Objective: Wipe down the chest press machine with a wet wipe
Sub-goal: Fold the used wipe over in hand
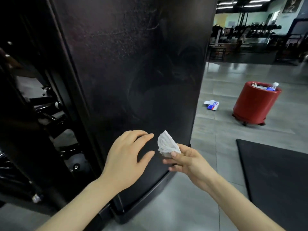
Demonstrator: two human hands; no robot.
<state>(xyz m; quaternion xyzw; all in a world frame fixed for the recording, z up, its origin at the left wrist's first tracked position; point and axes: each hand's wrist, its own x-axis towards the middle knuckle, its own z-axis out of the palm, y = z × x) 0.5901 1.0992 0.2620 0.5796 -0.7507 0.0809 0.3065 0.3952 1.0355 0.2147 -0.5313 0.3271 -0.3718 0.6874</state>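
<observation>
Black steel bars and pulley parts (50, 114) fill the far left, the open inner side of the chest press machine. Next to them stands the machine's broad dark panel (133, 72), upright and matt, with faint smears and swirl marks across its face; this is probably the surface being cleaned.

Low in front of that panel is the left hand (126, 157), palm towards the panel, fingers loosely spread and holding nothing. Whether the fingertips touch the panel cannot be told. It looks placed to steady the body or to meet the wipe, as its fingers point at it from just beside.

The wet wipe (167, 144) is white, creased and folded into a small wad, and it stands up clear of the panel, not pressed to it. The right hand (188, 162) pinches its lower edge between thumb and curled fingers, a narrow grip that leaves most of the cloth free. Held so, the wipe seems to be getting refolded or turned to a fresh face before it goes to the panel.

Further right, a torn white and blue wrapper (212, 105) lies on the grey floor tiles, near a red bin (255, 104) on castors with rubbish showing at its rim. A black floor mat (275, 177) lies at the right edge.
</observation>
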